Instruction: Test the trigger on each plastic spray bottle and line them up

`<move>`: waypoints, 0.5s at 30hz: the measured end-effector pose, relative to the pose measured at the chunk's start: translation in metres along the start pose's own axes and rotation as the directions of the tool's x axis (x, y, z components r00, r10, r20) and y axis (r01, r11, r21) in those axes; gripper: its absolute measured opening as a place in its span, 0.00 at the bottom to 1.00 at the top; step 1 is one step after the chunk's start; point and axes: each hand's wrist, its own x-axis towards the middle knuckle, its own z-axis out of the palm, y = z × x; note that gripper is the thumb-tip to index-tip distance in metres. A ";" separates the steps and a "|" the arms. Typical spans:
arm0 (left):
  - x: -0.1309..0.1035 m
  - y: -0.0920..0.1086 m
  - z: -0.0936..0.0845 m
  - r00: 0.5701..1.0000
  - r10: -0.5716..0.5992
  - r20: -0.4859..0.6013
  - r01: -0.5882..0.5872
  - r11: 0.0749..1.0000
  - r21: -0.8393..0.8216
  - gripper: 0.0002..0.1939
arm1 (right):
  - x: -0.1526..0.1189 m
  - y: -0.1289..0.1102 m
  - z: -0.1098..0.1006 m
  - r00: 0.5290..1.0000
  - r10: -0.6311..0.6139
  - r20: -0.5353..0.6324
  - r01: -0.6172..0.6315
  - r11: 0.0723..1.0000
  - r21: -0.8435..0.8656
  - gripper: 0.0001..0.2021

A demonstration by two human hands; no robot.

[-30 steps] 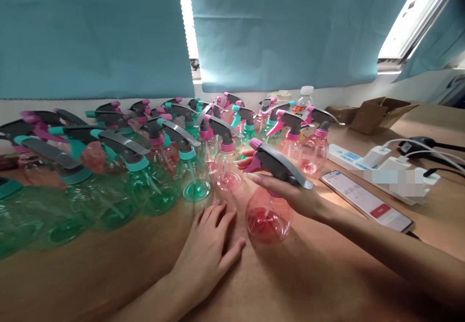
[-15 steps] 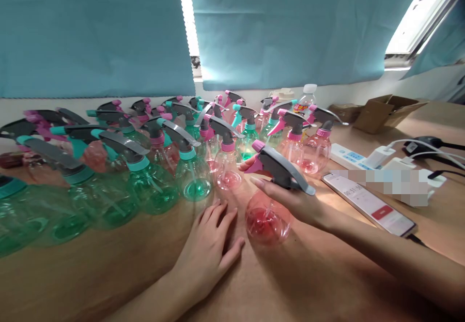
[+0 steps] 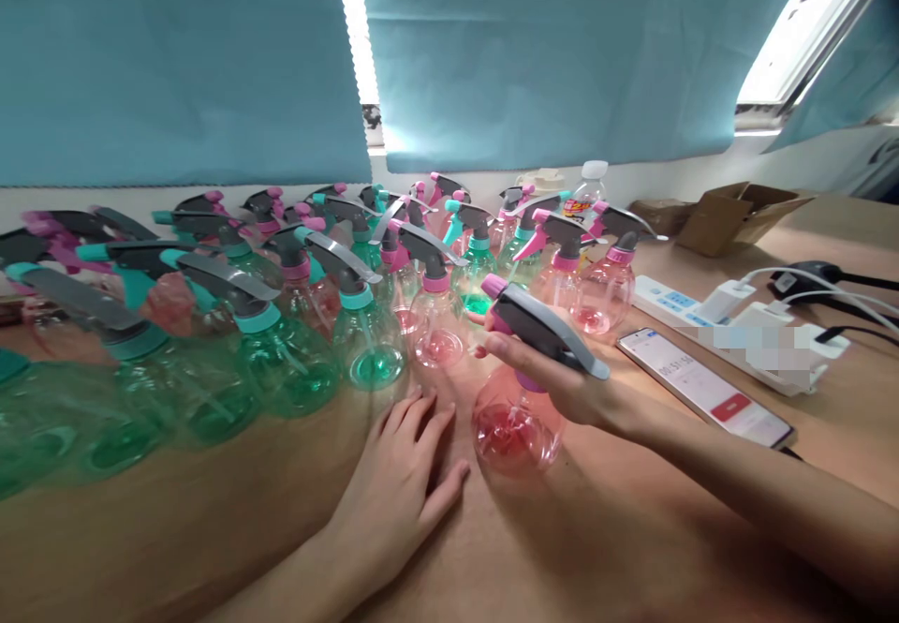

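Observation:
A pink spray bottle (image 3: 516, 426) with a grey and pink spray head stands on the table in front of me. My right hand (image 3: 554, 375) is wrapped round its neck and trigger, below the spray head; the pink trigger is mostly hidden by the fingers. To its left my left hand (image 3: 411, 445) lies on the tabletop with its fingers apart, holding nothing. Just beyond that hand stand a green spray bottle (image 3: 369, 347) and a clear pink spray bottle (image 3: 439, 323).
Several green and pink spray bottles fill the left and back of the wooden table (image 3: 281, 529). On the right lie a phone (image 3: 695, 384) and a white power strip (image 3: 667, 300) with cables. An open cardboard box (image 3: 734, 218) and a capped bottle (image 3: 590, 187) stand behind.
My right hand's fingers have curled in over the trigger, which showed more before. The whole view has shifted slightly. My left hand stays flat on the table.

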 end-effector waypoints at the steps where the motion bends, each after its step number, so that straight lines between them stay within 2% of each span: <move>1: 0.000 0.000 0.000 1.000 0.001 -0.002 -0.001 1.000 0.001 0.22 | -0.001 -0.002 -0.001 1.000 0.023 -0.002 -0.023 0.999 -0.024 0.09; 4: 0.000 0.001 -0.001 1.000 0.000 -0.006 0.000 1.000 0.003 0.22 | -0.002 -0.007 -0.004 0.997 0.076 0.005 -0.075 0.993 -0.090 0.10; 9: -0.001 0.001 0.000 1.000 0.002 -0.013 -0.002 1.000 -0.006 0.21 | 0.000 -0.013 -0.004 1.000 -0.029 0.008 0.030 0.996 -0.090 0.11; 11: -0.001 0.000 0.001 1.000 -0.004 -0.017 0.004 1.000 -0.012 0.21 | 0.001 -0.011 -0.003 0.999 -0.030 0.010 0.031 0.995 -0.093 0.10; 15: -0.001 -0.001 0.001 1.000 -0.008 -0.017 0.007 1.000 -0.026 0.21 | 0.001 0.001 0.001 0.999 -0.042 0.021 0.041 0.998 0.040 0.07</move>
